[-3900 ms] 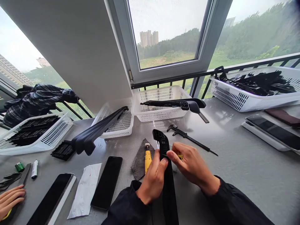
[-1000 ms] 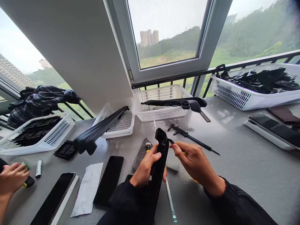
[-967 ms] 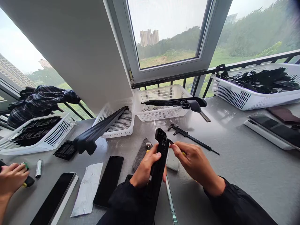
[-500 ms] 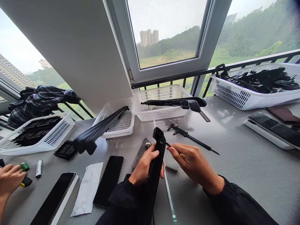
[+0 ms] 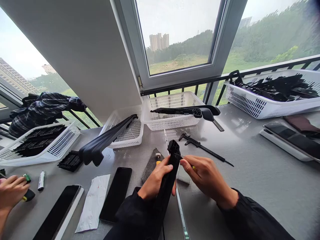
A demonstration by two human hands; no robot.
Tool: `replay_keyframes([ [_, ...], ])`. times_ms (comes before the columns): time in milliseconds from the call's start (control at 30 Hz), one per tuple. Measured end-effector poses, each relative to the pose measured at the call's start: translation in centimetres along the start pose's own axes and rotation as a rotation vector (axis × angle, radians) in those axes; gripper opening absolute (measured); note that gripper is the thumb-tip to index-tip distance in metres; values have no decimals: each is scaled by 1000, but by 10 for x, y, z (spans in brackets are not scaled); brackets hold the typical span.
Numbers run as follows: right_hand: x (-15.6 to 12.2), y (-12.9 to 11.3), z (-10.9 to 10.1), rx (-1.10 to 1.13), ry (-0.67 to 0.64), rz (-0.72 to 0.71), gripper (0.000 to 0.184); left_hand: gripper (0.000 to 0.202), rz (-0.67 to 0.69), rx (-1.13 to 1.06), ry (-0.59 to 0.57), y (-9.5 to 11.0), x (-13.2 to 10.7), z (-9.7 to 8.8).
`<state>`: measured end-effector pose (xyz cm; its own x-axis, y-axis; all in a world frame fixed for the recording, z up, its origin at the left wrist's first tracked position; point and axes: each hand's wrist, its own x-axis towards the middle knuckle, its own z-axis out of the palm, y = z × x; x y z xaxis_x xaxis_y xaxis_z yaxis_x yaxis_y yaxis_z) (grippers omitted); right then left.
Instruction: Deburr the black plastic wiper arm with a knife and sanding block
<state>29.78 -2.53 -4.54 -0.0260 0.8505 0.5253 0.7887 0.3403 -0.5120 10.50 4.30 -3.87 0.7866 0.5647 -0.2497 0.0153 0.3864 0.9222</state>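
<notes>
My left hand (image 5: 156, 180) is wrapped round a long black plastic part (image 5: 173, 148), which is tilted with its ribbed, hollow end up. My right hand (image 5: 206, 178) pinches a thin tool (image 5: 182, 157) whose dark tip meets the part's side near that end. A bit of yellow shows at the right palm; the rest of the tool is hidden by the fingers. Behind my left hand lies a grey cloth (image 5: 151, 163) with a small white-topped, yellow-bodied item (image 5: 158, 157) on it. A pale rounded object (image 5: 183, 175) sits under my right hand, partly covered.
A caliper (image 5: 203, 149) and a steel ruler (image 5: 181, 213) lie on the metal table. Similar black parts (image 5: 95, 146) rest across white baskets (image 5: 172, 125). Phones (image 5: 116, 193) and a white tissue (image 5: 93, 203) lie leftward. Another person's hand (image 5: 11, 191) holds a tool at far left.
The ribbed end of the black part has moved slightly right and down in the picture. More of the yellow-bodied item shows behind my left hand. The tool tip stays at the part.
</notes>
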Motion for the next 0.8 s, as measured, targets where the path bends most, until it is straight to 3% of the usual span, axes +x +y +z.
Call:
replay_keyframes([
  [100, 0, 1, 0, -6, -15, 22, 52, 61, 4, 22, -21, -1, 0, 0],
  [267, 1, -1, 0, 57, -118, -26, 51, 62, 40, 46, 116, -3, 0, 1],
  [433, 2, 5, -7, 97, -60, 119, 52, 60, 23, 49, 52, 0, -1, 2],
  [600, 4, 4, -11, 154, -154, 121, 53, 64, -13, 34, 38, -3, -1, -1],
  [800, 5, 0, -13, 231, -269, 89, 54, 66, 67, 55, 62, -12, 3, -4],
])
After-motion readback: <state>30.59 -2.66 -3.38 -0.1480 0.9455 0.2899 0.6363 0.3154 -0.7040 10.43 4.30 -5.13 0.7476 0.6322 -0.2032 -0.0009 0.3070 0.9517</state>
